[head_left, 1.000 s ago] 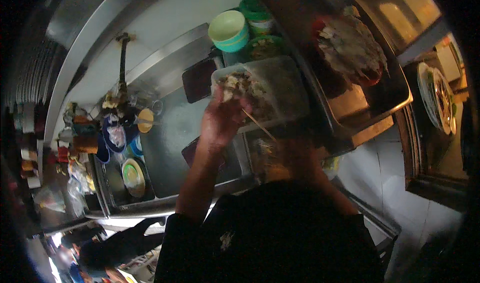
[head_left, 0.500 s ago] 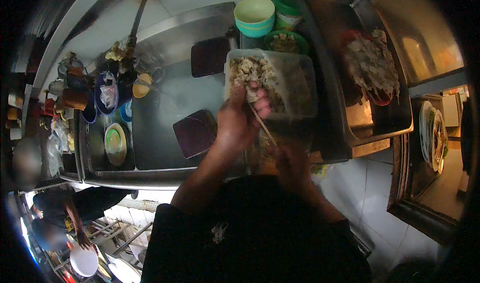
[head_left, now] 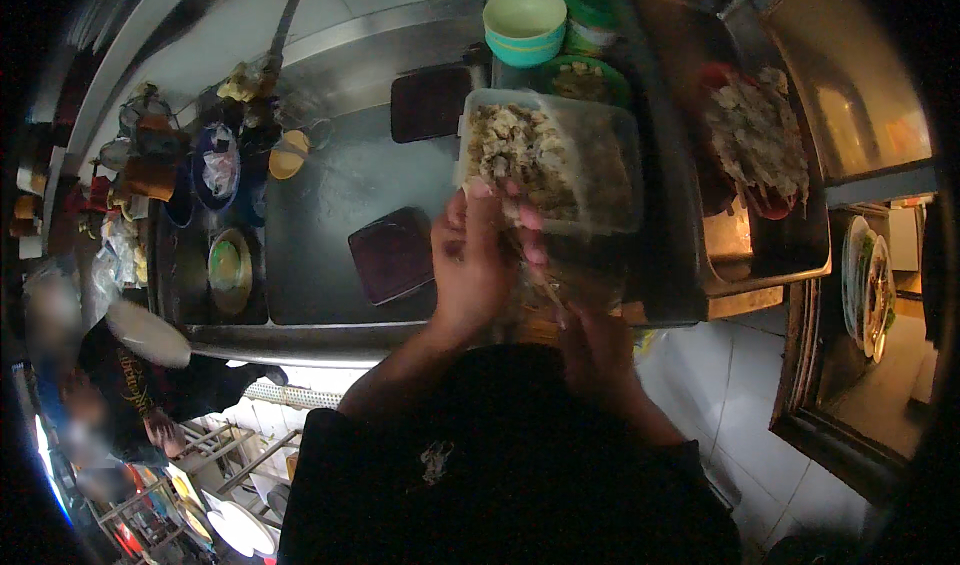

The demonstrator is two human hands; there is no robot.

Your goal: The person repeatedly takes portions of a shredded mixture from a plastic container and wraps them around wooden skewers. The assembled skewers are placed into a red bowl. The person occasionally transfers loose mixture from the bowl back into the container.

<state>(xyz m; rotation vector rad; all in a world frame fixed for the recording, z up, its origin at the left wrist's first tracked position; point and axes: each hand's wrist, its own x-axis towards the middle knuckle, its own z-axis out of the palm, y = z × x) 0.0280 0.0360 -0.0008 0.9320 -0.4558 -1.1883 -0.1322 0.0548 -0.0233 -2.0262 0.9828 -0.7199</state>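
Observation:
In front of me my left hand (head_left: pixel 472 260) closes round the upper part of a thin wooden skewer (head_left: pixel 545 283), with pale meat bits at its fingers. My right hand (head_left: pixel 600 350), dim and partly in shadow, grips the skewer's lower end. Just beyond the left hand stands a clear plastic container (head_left: pixel 628 180). Small pale and brownish meat pieces (head_left: pixel 520 140) fill its left side. Off to the right, loaded skewers (head_left: pixel 758 130) lie heaped on a red plate (head_left: pixel 722 187) inside a metal tray.
Behind the container are a turquoise bowl (head_left: pixel 523 40), a green tub (head_left: pixel 588 10) and a green bowl (head_left: pixel 610 87). Two dark square panels (head_left: pixel 392 255) lie on the steel counter (head_left: pixel 310 275). At lower left, another person (head_left: pixel 140 390) stands near a rack and white plates (head_left: pixel 240 527).
My left hand has drawn slightly back from the meat pieces toward me, still on the skewer. The other person has shifted, and a plate now shows higher up beside them.

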